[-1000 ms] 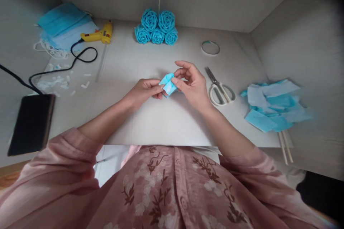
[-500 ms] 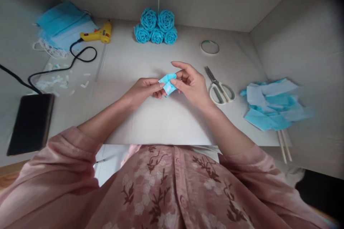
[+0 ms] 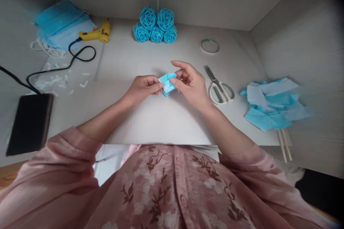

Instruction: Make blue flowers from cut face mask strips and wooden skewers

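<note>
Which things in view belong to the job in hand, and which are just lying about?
In the job:
Blue piece, held in the left hand and right hand
Likely too: blue rosettes, loose strips, glue gun, scissors

Lying about, seemingly:
Phone
White scraps
Ring, use unclear

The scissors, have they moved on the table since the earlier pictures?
No. Against the ring, the scissors keep the same place and direction; only the whole view has shifted slightly.
</note>
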A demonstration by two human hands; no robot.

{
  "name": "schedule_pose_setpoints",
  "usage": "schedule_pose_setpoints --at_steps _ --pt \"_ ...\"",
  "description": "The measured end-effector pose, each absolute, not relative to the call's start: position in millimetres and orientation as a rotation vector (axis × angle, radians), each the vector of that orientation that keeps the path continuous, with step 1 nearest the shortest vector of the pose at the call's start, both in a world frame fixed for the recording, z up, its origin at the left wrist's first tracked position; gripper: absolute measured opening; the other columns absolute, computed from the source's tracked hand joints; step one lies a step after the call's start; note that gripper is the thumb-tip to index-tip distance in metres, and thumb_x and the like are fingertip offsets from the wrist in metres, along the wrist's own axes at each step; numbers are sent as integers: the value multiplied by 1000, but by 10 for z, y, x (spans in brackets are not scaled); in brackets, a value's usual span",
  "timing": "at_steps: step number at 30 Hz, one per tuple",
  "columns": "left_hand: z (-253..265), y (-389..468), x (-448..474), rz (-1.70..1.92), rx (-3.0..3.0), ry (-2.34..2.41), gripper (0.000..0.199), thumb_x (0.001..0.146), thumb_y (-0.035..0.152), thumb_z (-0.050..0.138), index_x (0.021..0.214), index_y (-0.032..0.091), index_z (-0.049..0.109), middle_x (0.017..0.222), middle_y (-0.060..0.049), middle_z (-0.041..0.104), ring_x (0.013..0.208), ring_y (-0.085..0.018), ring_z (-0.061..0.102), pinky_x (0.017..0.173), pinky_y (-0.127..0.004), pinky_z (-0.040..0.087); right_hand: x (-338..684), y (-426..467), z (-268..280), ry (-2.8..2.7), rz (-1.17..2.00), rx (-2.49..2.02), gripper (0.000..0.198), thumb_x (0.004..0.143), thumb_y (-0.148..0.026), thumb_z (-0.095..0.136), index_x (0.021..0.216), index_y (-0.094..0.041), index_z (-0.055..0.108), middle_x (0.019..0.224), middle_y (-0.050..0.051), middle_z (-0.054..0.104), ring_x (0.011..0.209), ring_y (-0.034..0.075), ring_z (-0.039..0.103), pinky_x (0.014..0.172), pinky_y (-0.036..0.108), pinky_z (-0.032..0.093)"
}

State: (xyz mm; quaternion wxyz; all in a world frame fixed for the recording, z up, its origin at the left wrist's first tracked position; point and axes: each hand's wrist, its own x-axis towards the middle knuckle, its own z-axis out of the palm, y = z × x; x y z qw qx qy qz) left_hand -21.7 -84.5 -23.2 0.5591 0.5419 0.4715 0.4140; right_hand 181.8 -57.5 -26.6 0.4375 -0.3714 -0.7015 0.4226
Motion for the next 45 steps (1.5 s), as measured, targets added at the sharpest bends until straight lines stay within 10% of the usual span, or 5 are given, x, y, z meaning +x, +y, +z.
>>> schedule_pose_setpoints --at_steps 21,45 --pt "-279 -797 -242 964 1394 1165 28 73 41 73 67 16 62 64 1 61 60 -9 51 61 -23 40 1843 -550 -277 -1775 1243 -889 60 87 -55 71 136 -24 57 76 -3 58 65 13 54 62 27 49" --pt "-303 -650 -316 1140 1351 1180 29 70 42 77 65 17 63 60 0 60 52 -8 46 50 -22 34 1975 -557 -20 -1761 615 -865 42 99 -57 52 122 -24 66 89 4 72 80 16 64 78 32 53"
